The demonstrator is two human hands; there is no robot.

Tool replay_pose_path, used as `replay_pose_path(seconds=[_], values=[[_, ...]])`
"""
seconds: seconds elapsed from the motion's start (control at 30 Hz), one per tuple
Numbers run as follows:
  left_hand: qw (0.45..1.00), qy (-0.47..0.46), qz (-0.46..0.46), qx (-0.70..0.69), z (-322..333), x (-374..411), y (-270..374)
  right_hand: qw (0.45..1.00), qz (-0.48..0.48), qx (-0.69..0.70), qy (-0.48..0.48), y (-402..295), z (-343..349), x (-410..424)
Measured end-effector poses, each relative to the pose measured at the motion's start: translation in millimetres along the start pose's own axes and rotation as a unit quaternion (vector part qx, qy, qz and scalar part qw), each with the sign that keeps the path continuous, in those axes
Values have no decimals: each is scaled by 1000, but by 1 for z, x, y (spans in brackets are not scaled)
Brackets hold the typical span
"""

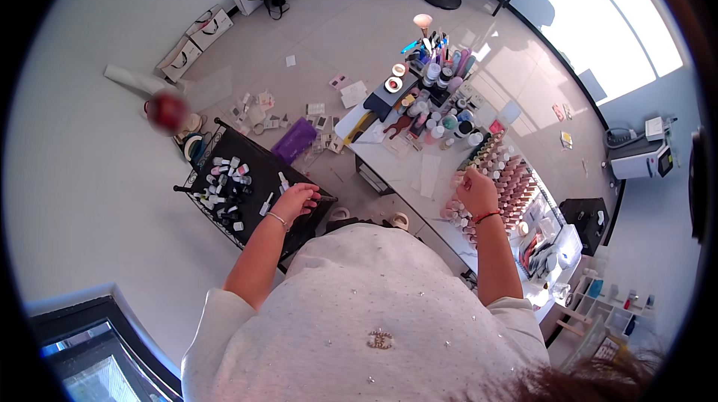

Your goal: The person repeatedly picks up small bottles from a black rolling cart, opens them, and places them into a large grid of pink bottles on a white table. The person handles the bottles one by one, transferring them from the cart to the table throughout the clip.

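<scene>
My left hand hovers over a black metal rack shelf, its fingers loosely bent and apart, nothing visible in them. Just beyond its wrist a small white-labelled bottle lies on the shelf, and another bottle lies to the left. Further left, several nail polish bottles with white and black caps crowd together. My right hand is curled above the pink nail polish bottles on the white table. Its fingertips face away, so whether it pinches a bottle is hidden.
Jars and a brush holder crowd the table's far end. A purple pouch and loose papers lie on the floor. A rolling case and a white device stand at right.
</scene>
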State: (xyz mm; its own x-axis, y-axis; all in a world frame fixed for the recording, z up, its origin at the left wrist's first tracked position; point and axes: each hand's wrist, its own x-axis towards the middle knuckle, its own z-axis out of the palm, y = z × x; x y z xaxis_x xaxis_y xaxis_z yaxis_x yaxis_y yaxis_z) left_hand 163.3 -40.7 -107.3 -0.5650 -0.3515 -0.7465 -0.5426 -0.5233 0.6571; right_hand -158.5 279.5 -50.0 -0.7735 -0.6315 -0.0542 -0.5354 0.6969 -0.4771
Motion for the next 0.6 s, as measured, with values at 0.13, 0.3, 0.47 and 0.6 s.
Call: replay_pose_path(seconds=[0.13, 0.3, 0.47, 0.6], values=[[999, 11, -5, -29, -9, 2, -10, 998, 0, -66, -16, 19, 11, 2], [1000, 25, 15, -9, -15, 5, -14, 995, -22, -94, 14, 42, 36, 3], [1000, 27, 7, -11, -16, 4, -14, 988, -24, -152, -19, 55, 48, 7], [1000, 30, 4, -5, -15, 2, -17, 985, -20, -171, -11, 54, 51, 8]])
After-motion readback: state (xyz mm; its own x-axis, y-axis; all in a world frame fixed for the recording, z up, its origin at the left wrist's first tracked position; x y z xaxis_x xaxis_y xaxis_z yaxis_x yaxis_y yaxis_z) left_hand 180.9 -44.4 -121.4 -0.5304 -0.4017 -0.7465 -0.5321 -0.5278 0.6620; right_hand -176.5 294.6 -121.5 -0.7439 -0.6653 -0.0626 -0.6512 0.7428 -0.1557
